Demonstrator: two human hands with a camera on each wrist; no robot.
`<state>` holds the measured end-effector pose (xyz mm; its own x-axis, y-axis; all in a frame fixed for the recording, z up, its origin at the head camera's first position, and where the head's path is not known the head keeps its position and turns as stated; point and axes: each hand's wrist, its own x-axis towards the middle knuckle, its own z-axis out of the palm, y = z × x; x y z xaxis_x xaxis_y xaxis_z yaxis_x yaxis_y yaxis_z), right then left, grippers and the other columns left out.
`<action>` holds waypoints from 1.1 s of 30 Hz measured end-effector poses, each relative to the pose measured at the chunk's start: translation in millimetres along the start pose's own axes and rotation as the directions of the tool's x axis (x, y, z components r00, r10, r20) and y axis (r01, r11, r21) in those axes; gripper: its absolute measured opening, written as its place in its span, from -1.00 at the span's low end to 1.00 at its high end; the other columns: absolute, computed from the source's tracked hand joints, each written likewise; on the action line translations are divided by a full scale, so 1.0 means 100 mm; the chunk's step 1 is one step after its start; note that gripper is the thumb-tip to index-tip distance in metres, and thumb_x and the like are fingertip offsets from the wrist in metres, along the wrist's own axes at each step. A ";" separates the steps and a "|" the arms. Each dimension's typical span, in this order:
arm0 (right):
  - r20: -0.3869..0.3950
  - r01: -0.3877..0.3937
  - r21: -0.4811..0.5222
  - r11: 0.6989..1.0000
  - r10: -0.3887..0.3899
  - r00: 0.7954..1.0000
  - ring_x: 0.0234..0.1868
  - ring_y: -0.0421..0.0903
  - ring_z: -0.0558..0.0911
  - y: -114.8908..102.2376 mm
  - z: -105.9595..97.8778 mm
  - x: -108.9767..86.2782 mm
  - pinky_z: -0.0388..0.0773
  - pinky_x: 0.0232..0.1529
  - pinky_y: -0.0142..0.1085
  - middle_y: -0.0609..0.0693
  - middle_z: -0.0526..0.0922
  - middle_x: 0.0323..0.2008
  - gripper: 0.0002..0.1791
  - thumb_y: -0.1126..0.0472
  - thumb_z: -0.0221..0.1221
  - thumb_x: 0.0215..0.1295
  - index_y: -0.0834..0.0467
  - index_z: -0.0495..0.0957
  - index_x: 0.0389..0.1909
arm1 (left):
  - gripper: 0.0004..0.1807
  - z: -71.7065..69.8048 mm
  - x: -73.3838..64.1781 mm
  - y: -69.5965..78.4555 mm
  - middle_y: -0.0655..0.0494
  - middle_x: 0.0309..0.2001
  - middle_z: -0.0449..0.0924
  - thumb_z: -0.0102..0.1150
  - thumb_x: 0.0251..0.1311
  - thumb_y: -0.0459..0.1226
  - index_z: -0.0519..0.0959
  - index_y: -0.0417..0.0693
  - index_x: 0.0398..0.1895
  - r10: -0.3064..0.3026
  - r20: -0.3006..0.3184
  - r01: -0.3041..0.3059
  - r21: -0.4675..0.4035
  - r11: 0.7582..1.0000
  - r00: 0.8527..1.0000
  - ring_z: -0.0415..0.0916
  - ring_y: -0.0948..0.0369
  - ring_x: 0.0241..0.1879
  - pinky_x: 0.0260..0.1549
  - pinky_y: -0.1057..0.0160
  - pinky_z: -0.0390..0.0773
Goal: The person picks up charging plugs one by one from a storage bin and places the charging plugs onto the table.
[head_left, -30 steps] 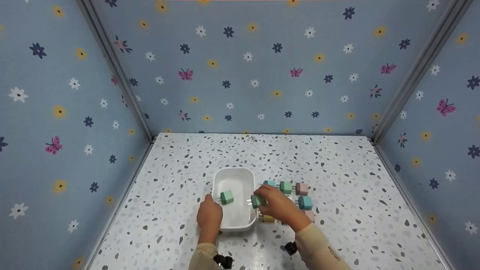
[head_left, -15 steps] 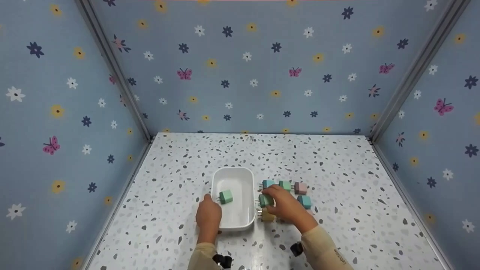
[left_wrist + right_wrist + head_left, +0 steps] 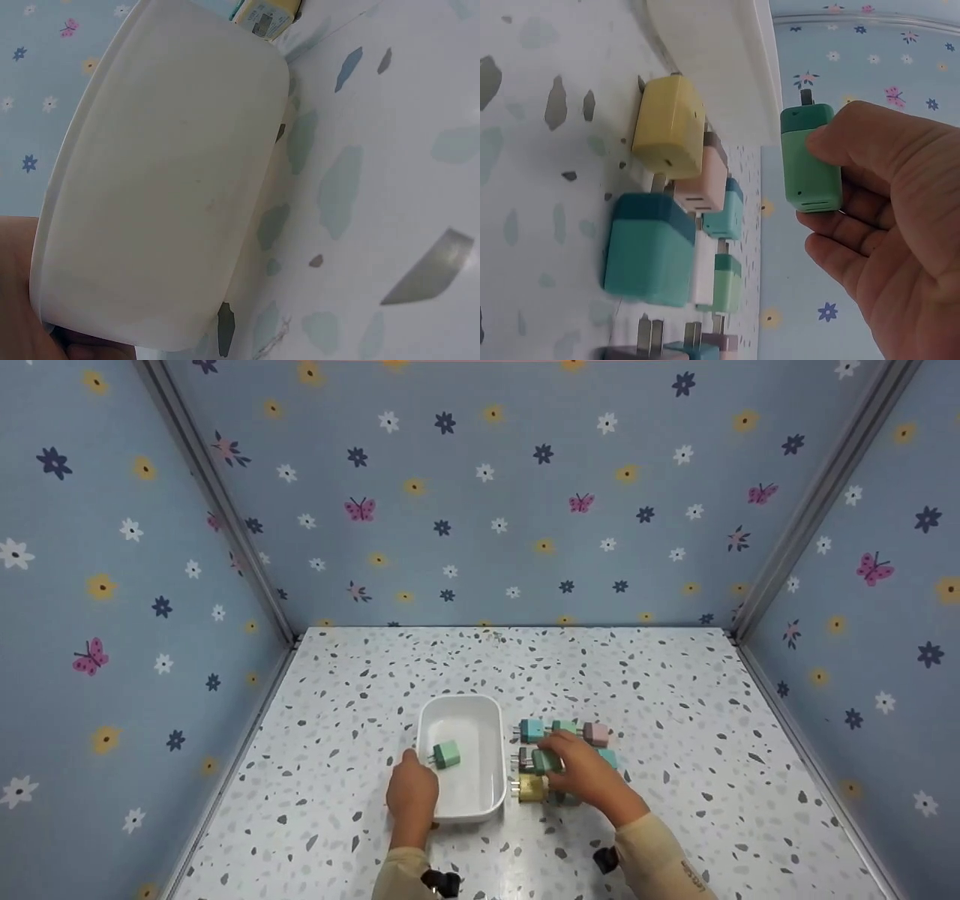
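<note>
My right hand (image 3: 589, 772) pinches a green charger plug (image 3: 811, 159) between thumb and fingers, its prongs pointing left in the head view. The hand is above a cluster of charger plugs, hiding some of them. In the right wrist view the held plug is raised apart from a yellow plug (image 3: 669, 127) and a teal plug (image 3: 649, 251) on the table. My left hand (image 3: 412, 791) holds the left rim of a white plastic container (image 3: 461, 705); some of its fingers are hidden behind the wall in the left wrist view. One green plug (image 3: 446, 754) lies inside the container.
Right of the container, several plugs sit in rows, including a blue plug (image 3: 532, 730), a pink plug (image 3: 596, 733) and a gold-yellow plug (image 3: 531, 788). The speckled white table (image 3: 675, 720) is bounded by flower-patterned walls (image 3: 480, 510) on three sides.
My right hand has moved right with the green charger plug, from the container's right rim to over the plug cluster. The left hand keeps its place on the container.
</note>
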<state>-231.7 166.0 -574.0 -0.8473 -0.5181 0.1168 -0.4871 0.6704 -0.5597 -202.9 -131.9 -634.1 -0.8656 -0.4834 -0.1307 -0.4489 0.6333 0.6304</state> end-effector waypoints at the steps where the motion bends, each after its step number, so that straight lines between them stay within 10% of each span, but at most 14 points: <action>1: 0.001 -0.006 0.005 1.000 0.006 1.000 0.17 -0.01 0.60 0.01 -0.01 -0.01 0.51 0.23 -0.03 0.00 0.59 0.15 -0.46 0.33 0.41 0.14 0.15 0.58 0.19 | -0.50 0.00 0.00 0.00 -0.37 0.20 0.57 -0.17 0.46 -0.37 0.35 -0.32 0.41 -0.004 0.004 0.004 0.000 1.000 1.000 0.60 -0.23 0.13 0.00 -0.16 0.57; 20: 0.005 -0.121 0.004 0.993 0.121 0.993 0.14 -0.10 0.58 0.17 -0.21 -0.12 0.48 0.25 -0.06 -0.09 0.59 0.10 -0.45 0.30 0.43 0.15 0.14 0.59 0.21 | -0.57 0.01 0.01 -0.02 -0.36 0.04 0.65 -0.17 0.45 -0.38 0.43 -0.30 0.31 0.008 -0.018 -0.007 0.025 1.000 1.000 0.66 -0.21 -0.03 -0.18 -0.17 0.59; 28: 0.017 -0.187 -0.031 0.982 0.187 0.982 0.41 0.15 0.44 0.30 -0.28 -0.18 0.30 0.42 0.07 0.16 0.50 0.35 -0.42 0.31 0.42 0.16 0.16 0.57 0.24 | -0.56 0.01 0.02 -0.01 -0.38 0.09 0.62 -0.21 0.47 -0.37 0.40 -0.31 0.33 0.003 -0.003 -0.003 0.030 1.000 1.000 0.64 -0.24 0.00 -0.14 -0.19 0.57; 33: -0.017 -0.172 -0.024 0.985 0.172 0.985 0.20 0.05 0.59 0.40 -0.33 -0.24 0.45 0.29 0.02 0.05 0.61 0.14 -0.45 0.33 0.45 0.12 0.21 0.60 0.19 | -0.57 0.00 0.01 0.00 -0.38 0.07 0.63 -0.19 0.47 -0.37 0.41 -0.30 0.32 0.005 -0.005 -0.004 0.037 0.999 1.000 0.64 -0.24 0.00 -0.13 -0.19 0.58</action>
<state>-238.0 222.7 -572.2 -0.9219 -0.3861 0.0328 -0.3389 0.7624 -0.5513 -203.9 -132.6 -634.1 -0.8665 -0.4834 -0.1243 -0.4531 0.6574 0.6021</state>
